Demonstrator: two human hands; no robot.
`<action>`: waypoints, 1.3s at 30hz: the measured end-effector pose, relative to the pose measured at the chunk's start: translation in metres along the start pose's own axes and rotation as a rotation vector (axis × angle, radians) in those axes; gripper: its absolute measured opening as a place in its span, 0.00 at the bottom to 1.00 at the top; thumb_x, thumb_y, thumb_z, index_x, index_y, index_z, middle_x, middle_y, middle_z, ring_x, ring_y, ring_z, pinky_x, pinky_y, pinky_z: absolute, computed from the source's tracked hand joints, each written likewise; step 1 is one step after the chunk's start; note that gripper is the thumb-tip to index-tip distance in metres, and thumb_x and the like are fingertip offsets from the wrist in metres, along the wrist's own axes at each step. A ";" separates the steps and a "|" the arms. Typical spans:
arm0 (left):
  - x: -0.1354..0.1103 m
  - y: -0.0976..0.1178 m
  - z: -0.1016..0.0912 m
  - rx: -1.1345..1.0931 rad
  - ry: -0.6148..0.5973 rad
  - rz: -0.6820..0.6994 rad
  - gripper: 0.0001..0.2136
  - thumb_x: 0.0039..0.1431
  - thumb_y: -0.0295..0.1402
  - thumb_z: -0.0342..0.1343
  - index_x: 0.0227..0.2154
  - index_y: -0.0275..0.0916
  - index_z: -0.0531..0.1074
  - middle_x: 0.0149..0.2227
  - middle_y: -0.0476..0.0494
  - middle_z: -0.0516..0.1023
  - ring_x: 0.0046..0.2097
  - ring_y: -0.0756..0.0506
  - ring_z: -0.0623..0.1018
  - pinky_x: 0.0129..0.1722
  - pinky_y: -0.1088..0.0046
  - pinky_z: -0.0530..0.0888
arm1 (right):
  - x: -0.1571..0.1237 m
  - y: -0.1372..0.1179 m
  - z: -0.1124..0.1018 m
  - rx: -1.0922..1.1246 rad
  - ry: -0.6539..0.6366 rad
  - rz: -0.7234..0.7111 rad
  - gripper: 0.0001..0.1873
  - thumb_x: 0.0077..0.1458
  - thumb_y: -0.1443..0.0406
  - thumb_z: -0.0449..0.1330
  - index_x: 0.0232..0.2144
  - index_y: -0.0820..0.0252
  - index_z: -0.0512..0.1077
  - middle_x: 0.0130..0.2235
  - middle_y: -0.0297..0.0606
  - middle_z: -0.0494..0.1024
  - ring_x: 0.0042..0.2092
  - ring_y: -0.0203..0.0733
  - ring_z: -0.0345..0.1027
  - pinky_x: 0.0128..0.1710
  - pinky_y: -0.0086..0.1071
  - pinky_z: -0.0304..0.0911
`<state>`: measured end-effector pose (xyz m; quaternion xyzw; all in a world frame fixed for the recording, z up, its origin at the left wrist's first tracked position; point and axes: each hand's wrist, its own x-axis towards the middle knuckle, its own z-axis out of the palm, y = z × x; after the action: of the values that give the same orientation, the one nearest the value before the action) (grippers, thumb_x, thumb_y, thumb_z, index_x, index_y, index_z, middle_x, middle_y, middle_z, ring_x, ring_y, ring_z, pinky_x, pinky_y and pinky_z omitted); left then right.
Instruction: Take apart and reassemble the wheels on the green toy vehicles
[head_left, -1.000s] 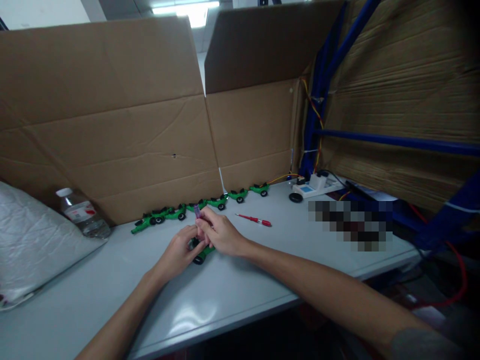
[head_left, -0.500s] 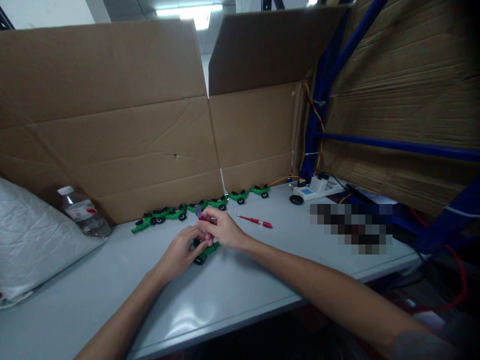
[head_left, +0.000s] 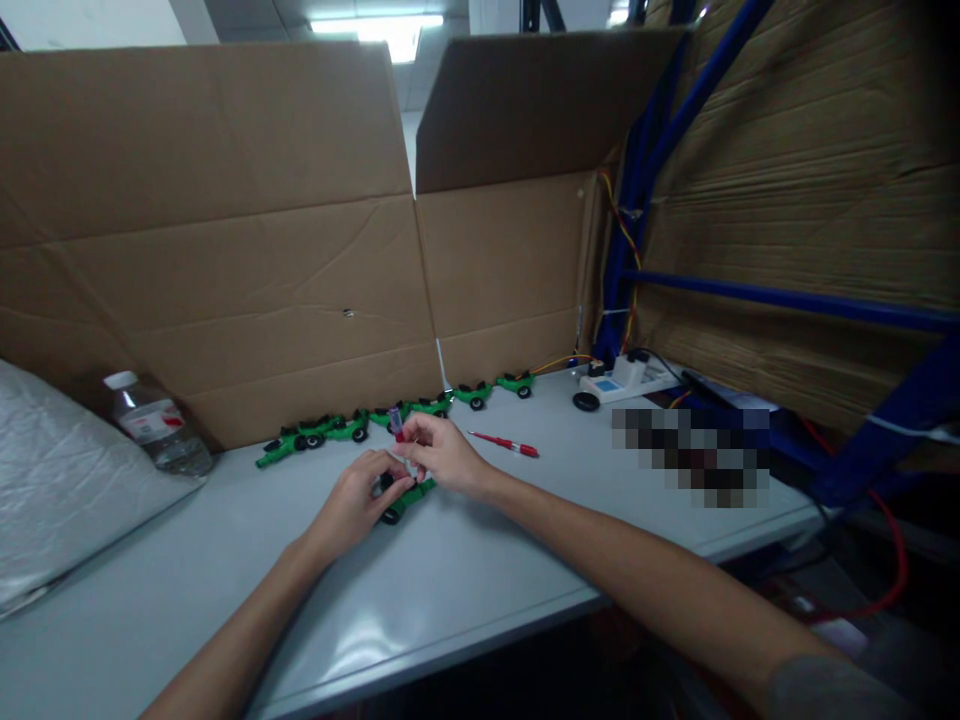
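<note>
On the white table a green toy vehicle (head_left: 417,495) with black wheels lies between my hands, partly covered by fingers. My left hand (head_left: 358,502) is closed around its left end. Above it, my right hand (head_left: 448,456) pinches a screwdriver (head_left: 397,422) with a purple and red handle. The screwdriver stands nearly upright with its shaft pointing down toward the toy; fingers hide where the tip meets it. To the right of my right hand lies a second, slim screwdriver (head_left: 506,444) with a red handle.
Along the cardboard wall (head_left: 300,290) runs a row of similar green toy vehicles (head_left: 349,428). A plastic bottle (head_left: 161,425) and a white sack (head_left: 75,490) are at left. A white power strip (head_left: 637,377) and a black wheel (head_left: 586,401) lie at right, near blue metal posts.
My right hand has risen slightly off my left fingers, showing more of the screwdriver. My left hand still holds the toy. The whole view has shifted a little.
</note>
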<state>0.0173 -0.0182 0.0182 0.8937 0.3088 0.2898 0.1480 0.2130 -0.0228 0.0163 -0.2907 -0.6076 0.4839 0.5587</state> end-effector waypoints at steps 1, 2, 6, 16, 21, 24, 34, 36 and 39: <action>0.000 0.000 0.000 0.005 0.006 0.002 0.08 0.68 0.39 0.60 0.37 0.41 0.77 0.38 0.45 0.80 0.42 0.44 0.77 0.45 0.68 0.71 | 0.001 0.000 -0.001 -0.013 0.000 -0.012 0.22 0.51 0.50 0.71 0.32 0.58 0.67 0.27 0.26 0.70 0.21 0.31 0.63 0.19 0.26 0.63; 0.000 -0.001 0.000 0.009 0.008 0.004 0.08 0.69 0.39 0.59 0.37 0.41 0.77 0.38 0.45 0.80 0.42 0.44 0.77 0.45 0.68 0.71 | 0.001 -0.001 -0.001 -0.028 -0.001 -0.023 0.21 0.52 0.51 0.71 0.32 0.58 0.67 0.27 0.26 0.69 0.22 0.31 0.63 0.19 0.26 0.63; 0.000 -0.001 -0.001 0.008 -0.015 0.007 0.08 0.69 0.39 0.58 0.37 0.41 0.77 0.39 0.45 0.80 0.43 0.43 0.77 0.47 0.66 0.71 | 0.000 -0.003 -0.005 -0.103 -0.014 -0.047 0.14 0.57 0.55 0.66 0.31 0.58 0.68 0.29 0.28 0.69 0.24 0.30 0.62 0.20 0.24 0.63; 0.000 -0.002 -0.002 0.026 -0.006 0.021 0.09 0.69 0.39 0.58 0.36 0.41 0.77 0.38 0.44 0.80 0.43 0.43 0.77 0.47 0.65 0.72 | -0.008 -0.010 -0.008 -0.411 -0.051 -0.184 0.20 0.66 0.69 0.54 0.58 0.53 0.64 0.39 0.33 0.79 0.30 0.34 0.68 0.28 0.25 0.62; 0.000 -0.004 -0.001 0.031 -0.003 0.024 0.09 0.70 0.39 0.58 0.37 0.41 0.77 0.39 0.44 0.80 0.43 0.42 0.77 0.48 0.64 0.71 | -0.014 -0.017 -0.006 -0.555 -0.062 -0.292 0.21 0.67 0.71 0.53 0.60 0.54 0.59 0.41 0.35 0.80 0.39 0.39 0.73 0.41 0.31 0.65; 0.000 -0.003 -0.003 0.030 -0.003 0.023 0.08 0.70 0.39 0.58 0.37 0.41 0.76 0.38 0.44 0.79 0.43 0.43 0.77 0.48 0.65 0.71 | -0.015 -0.021 -0.004 -0.591 -0.061 -0.303 0.17 0.67 0.71 0.52 0.56 0.54 0.61 0.41 0.35 0.80 0.42 0.41 0.74 0.44 0.32 0.65; 0.000 0.010 -0.005 -0.014 -0.035 0.013 0.08 0.69 0.38 0.57 0.36 0.40 0.76 0.38 0.44 0.79 0.42 0.43 0.76 0.47 0.66 0.71 | -0.015 -0.014 -0.001 -0.467 -0.079 -0.228 0.14 0.70 0.68 0.50 0.55 0.55 0.64 0.36 0.32 0.77 0.36 0.38 0.72 0.40 0.30 0.65; 0.000 0.011 -0.004 -0.026 -0.043 0.007 0.09 0.69 0.38 0.57 0.35 0.40 0.76 0.37 0.44 0.79 0.42 0.42 0.76 0.46 0.66 0.71 | -0.016 -0.014 0.001 -0.436 -0.093 -0.187 0.14 0.71 0.67 0.50 0.56 0.54 0.63 0.34 0.31 0.76 0.35 0.38 0.71 0.39 0.30 0.65; -0.001 0.010 -0.003 -0.056 -0.033 0.001 0.09 0.69 0.38 0.57 0.36 0.40 0.77 0.40 0.43 0.80 0.43 0.42 0.77 0.47 0.66 0.71 | -0.018 -0.018 0.002 -0.406 -0.106 -0.154 0.12 0.72 0.62 0.52 0.55 0.54 0.65 0.34 0.32 0.76 0.35 0.39 0.71 0.39 0.31 0.65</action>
<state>0.0196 -0.0260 0.0250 0.8941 0.2975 0.2835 0.1781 0.2182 -0.0454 0.0259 -0.3240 -0.7415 0.3223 0.4913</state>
